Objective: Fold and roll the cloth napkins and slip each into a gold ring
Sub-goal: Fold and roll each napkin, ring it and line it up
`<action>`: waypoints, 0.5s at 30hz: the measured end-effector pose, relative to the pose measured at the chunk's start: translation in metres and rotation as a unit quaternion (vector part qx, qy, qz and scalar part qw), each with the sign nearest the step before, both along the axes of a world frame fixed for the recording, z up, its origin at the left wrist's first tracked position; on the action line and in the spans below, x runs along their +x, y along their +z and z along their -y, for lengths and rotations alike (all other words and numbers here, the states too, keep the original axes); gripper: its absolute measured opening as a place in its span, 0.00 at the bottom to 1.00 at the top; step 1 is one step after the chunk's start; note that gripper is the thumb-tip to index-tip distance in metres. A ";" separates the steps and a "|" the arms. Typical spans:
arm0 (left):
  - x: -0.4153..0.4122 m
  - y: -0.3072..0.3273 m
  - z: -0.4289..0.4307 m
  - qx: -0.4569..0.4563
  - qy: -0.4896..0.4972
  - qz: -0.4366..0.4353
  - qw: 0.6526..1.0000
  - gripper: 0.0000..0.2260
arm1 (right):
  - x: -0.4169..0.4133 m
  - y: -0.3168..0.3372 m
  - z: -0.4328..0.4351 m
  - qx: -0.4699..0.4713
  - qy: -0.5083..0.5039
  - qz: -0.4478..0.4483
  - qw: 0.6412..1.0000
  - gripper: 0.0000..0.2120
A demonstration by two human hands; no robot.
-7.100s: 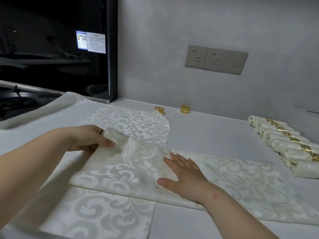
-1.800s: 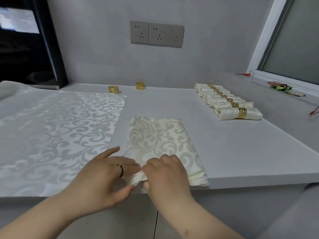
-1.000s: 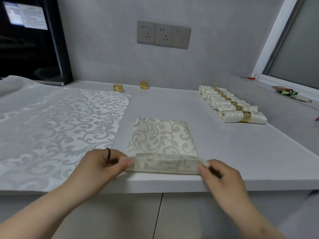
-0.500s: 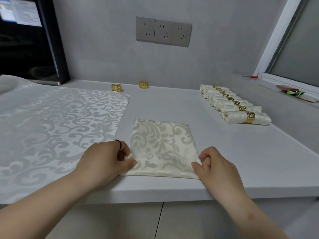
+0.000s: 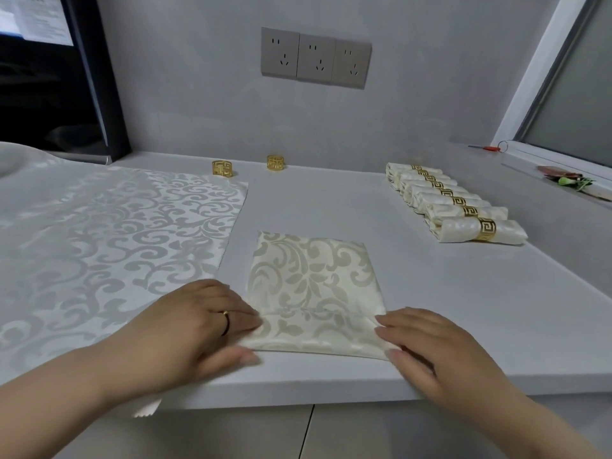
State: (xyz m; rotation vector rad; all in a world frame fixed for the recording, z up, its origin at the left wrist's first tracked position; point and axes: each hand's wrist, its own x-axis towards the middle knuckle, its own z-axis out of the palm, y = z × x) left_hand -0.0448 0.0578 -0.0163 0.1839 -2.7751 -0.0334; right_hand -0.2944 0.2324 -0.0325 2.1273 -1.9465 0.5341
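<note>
The grey countertop (image 5: 463, 309) carries the folded napkin (image 5: 314, 279), which lies flat at its near edge with a narrow band turned up along the near side. A large patterned cloth (image 5: 116, 243) lies spread just left of the folded napkin. Six rolled napkins (image 5: 453, 203), each in a gold ring, lie in a row to its far right. The left hand (image 5: 198, 323) pinches the band's left end, fingers on top, thumb at the edge. The right hand (image 5: 430, 346) pinches the right end likewise. Two loose gold rings (image 5: 223, 168) (image 5: 276, 164) stand well beyond the folded napkin.
</note>
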 end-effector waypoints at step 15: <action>-0.023 0.013 0.021 0.434 0.196 -0.098 0.874 0.07 | -0.006 0.030 0.040 0.049 -0.122 0.353 0.926 0.08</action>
